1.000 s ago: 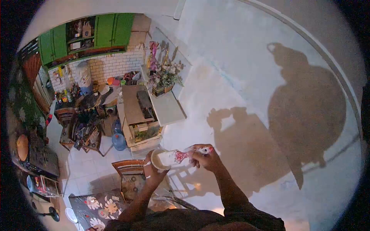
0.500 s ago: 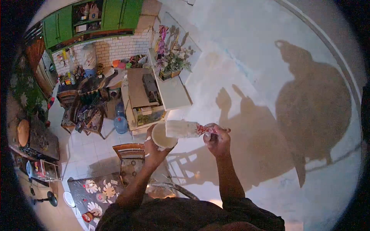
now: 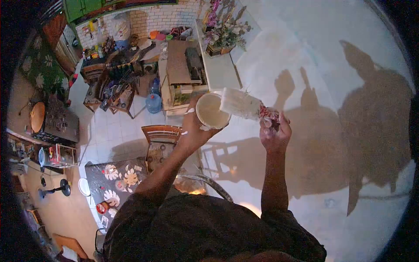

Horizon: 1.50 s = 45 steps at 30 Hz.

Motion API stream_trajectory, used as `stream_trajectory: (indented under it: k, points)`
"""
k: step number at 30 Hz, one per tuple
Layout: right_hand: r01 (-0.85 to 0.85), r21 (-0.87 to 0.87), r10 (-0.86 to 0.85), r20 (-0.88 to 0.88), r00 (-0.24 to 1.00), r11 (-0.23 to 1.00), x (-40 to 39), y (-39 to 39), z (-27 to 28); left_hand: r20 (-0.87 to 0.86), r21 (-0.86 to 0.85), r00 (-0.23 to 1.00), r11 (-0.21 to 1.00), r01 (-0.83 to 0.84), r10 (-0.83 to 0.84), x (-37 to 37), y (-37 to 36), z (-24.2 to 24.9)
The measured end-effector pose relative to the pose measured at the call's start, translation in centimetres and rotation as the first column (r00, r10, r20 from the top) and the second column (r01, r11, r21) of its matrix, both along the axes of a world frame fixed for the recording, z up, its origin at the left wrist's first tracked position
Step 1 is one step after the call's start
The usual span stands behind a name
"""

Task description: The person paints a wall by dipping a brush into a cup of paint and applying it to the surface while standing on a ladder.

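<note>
My left hand (image 3: 195, 129) is wrapped round a round white tub (image 3: 208, 114), its open mouth turned up toward me and its inside off-white. White smears mark the back of that hand and wrist. In my right hand (image 3: 275, 131) is what looks like a wide paintbrush (image 3: 241, 104), thickly coated in white, with a blotchy red-and-white handle. My fingers are closed on the handle. The white end points left and overlaps the tub's right rim in view; whether it touches cannot be told. Beyond both hands stands a pale wall (image 3: 297, 48) with shadows on it.
A wooden chair (image 3: 161, 133) stands below my left hand, beside a dark-topped table (image 3: 98, 172) bearing leaf-shaped mats. A ledge (image 3: 216, 72) carries a flower arrangement (image 3: 224, 37). A cardboard-topped cabinet (image 3: 179, 65), a blue water bottle (image 3: 153, 103) and cluttered chairs stand farther off.
The view has shifted, so the room sits lower and further right. Both hands appear higher and further right, still holding the tub and paintbrush. The brush now slants, its white end higher than its handle.
</note>
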State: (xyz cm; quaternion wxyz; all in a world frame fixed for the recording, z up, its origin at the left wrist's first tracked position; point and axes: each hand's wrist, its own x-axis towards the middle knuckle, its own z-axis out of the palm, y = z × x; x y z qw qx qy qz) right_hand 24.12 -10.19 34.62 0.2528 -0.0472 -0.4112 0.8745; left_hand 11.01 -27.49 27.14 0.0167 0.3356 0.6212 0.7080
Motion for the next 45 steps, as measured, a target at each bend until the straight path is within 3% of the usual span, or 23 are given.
stream_trajectory:
  k: [1, 2, 7, 8, 9, 10, 11, 12, 13, 14, 15, 20, 22, 23, 25, 29, 31, 35, 38, 40, 43, 45]
  points:
    - [0.175, 0.053, -0.177, 0.037, 0.984, 0.983, -0.2, -0.1, -0.2, 0.001, -0.003, 1.000, 1.000, -0.001, 0.001, 0.0, -0.1, 0.0]
    - [0.174, 0.051, -0.176, 0.037, 0.984, 0.983, -0.1, -0.1, -0.2, 0.024, 0.019, 1.000, 1.000, 0.015, -0.015, 0.1, -0.3, 0.3]
    - [0.048, -0.183, -0.028, 0.110, 0.994, 0.982, 0.4, 1.4, -1.4, 0.068, 0.100, 0.997, 0.994, 0.041, -0.048, 0.6, -0.5, 1.6]
    - [-0.172, -0.138, 0.180, 0.046, 0.983, 0.975, 0.7, 1.6, -1.3, 0.034, 0.044, 0.999, 0.999, 0.011, -0.012, 0.6, -0.8, 1.5]
    - [-0.034, -0.131, 0.044, 0.072, 0.996, 0.991, 0.4, 2.1, -2.5, -0.006, -0.004, 1.000, 1.000, -0.026, 0.026, 0.4, -0.8, 1.3]
    - [0.104, -0.343, -0.066, 0.123, 0.990, 0.933, 0.4, 3.5, -4.9, -0.041, 0.031, 0.999, 0.999, -0.027, 0.028, -0.4, 0.1, -1.7]
    - [0.067, -0.240, -0.050, 0.078, 0.996, 0.968, -0.2, 2.0, -3.3, 0.278, 0.243, 0.948, 0.966, 0.087, -0.155, -1.6, 2.2, -6.6]
    - [0.061, 0.127, -0.081, 0.153, 0.985, 0.990, -0.1, 1.7, -3.0, 0.524, 0.461, 0.760, 0.878, 0.127, -0.385, -2.5, 3.8, -9.0]
    - [0.060, 0.147, -0.080, 0.140, 0.987, 0.987, -0.4, 1.6, -2.5, 0.508, 0.477, 0.767, 0.869, 0.130, -0.393, -2.6, 3.3, -6.7]
    - [-0.042, -0.100, 0.052, 0.098, 0.994, 0.994, -0.4, 1.3, -2.2, 0.296, 0.221, 0.929, 0.962, 0.161, -0.223, -1.8, 1.0, -2.9]
    - [-0.150, -0.341, 0.170, 0.030, 0.985, 0.928, -0.5, 1.1, -2.1, 0.020, -0.048, 0.995, 0.994, 0.095, -0.094, -1.2, -0.4, -0.7]
    - [-0.143, -0.420, 0.159, 0.003, 0.987, 0.896, -1.4, 0.6, -2.4, 0.130, 0.067, 0.991, 0.997, 0.028, -0.037, -0.3, -0.6, 1.0]
    - [-0.069, -0.400, 0.093, 0.042, 0.995, 0.914, -1.7, 0.6, -2.3, 0.281, 0.088, 0.954, 0.993, 0.082, -0.103, -0.2, -0.7, 1.0]
    - [-0.068, -0.399, 0.093, 0.043, 0.995, 0.914, -1.8, 0.7, -2.3, 0.281, 0.089, 0.954, 0.993, 0.083, -0.105, -0.4, -0.5, 0.7]
    - [-0.023, -0.390, 0.068, 0.101, 0.993, 0.920, -2.3, 1.0, -2.5, 0.101, -0.059, 0.994, 0.997, 0.043, -0.037, -1.4, -0.2, -0.3]
    - [-0.131, -0.373, 0.154, 0.033, 0.988, 0.919, -2.4, 0.9, -2.4, 0.143, 0.001, 0.988, 0.998, 0.063, -0.063, -1.8, 0.2, -1.3]
    - [-0.084, -0.423, 0.120, 0.060, 0.991, 0.902, -2.8, 1.0, -2.4, -0.012, -0.128, 0.999, 0.990, -0.053, 0.052, -2.1, -0.1, -0.8]
    - [-0.154, -0.423, 0.181, 0.024, 0.983, 0.893, -3.4, 0.8, -2.1, 0.041, -0.008, 0.998, 0.999, -0.049, 0.049, -2.5, 0.2, -1.2]
    - [-0.189, -0.395, 0.196, -0.023, 0.980, 0.899, -3.5, 0.7, -2.1, 0.005, -0.049, 0.998, 0.997, -0.067, 0.067, -2.6, -0.1, -1.1]
    - [-0.182, -0.423, 0.196, -0.011, 0.981, 0.888, -3.5, 0.8, -2.3, 0.120, -0.060, 0.992, 0.997, -0.043, 0.050, -2.3, -0.4, -1.1]
    - [-0.189, -0.424, 0.194, -0.033, 0.980, 0.886, -3.8, 1.0, -2.8, 0.045, -0.182, 0.997, 0.982, -0.057, 0.066, -2.5, -0.8, -0.1]
    - [-0.179, -0.423, 0.189, -0.019, 0.982, 0.888, -3.9, 0.9, -2.7, 0.110, -0.156, 0.994, 0.988, -0.008, 0.025, -2.7, -0.8, -0.1]
